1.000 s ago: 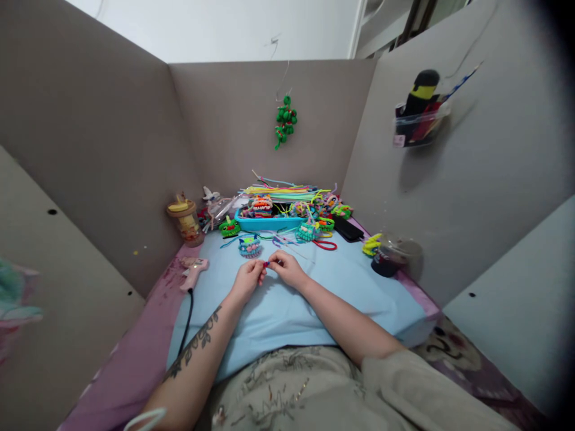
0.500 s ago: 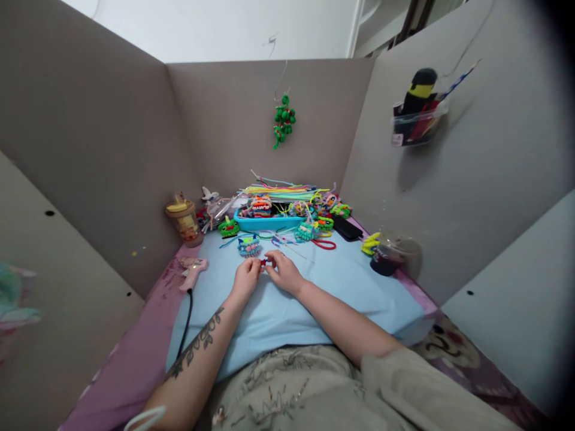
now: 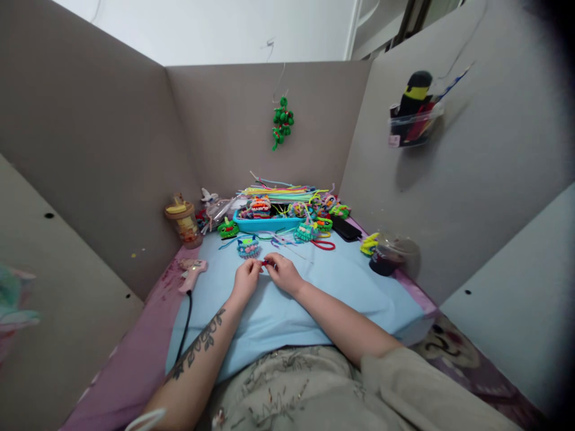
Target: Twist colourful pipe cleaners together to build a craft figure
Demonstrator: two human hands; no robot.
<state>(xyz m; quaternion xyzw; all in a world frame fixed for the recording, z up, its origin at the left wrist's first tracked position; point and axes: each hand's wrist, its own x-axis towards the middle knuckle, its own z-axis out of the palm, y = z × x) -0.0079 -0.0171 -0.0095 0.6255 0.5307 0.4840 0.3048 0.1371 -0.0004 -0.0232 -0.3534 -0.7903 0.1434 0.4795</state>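
"Where a light blue cloth (image 3: 359,284) covers most of the lilac-edged worktop (image 3: 157,299), what is recorded?"

"Smooth fabric, softly creased toward the near edge. At its far side stands a blue tray (image 3: 269,225), long, shallow and plain-walled, heaped with bumpy, many-coloured pieces. Straight, thin stems (image 3: 287,193) are bundled behind it."

"State of each grip?"

"Left hand (image 3: 247,277): fingers curled, thumb and fingertips pinched on one end of a small red-and-dark piece (image 3: 265,263). Right hand (image 3: 284,274): narrow grip, thumb and forefinger closed on the opposite end. Exact contact is too small to verify."

"Other articles, in descending size?"

"A pink glue gun (image 3: 194,275), hard and angular, with a black cord, left of the hands. Next, a blue figure (image 3: 249,247), rounded and knobbly, with two pointed corners, just beyond the left hand. Then a red loop (image 3: 324,245), slim and cord-like, near the tray."

"And the smallest?"

"The piece held: short and slim, between both sets of fingertips, above the cloth. Its material cannot be determined."
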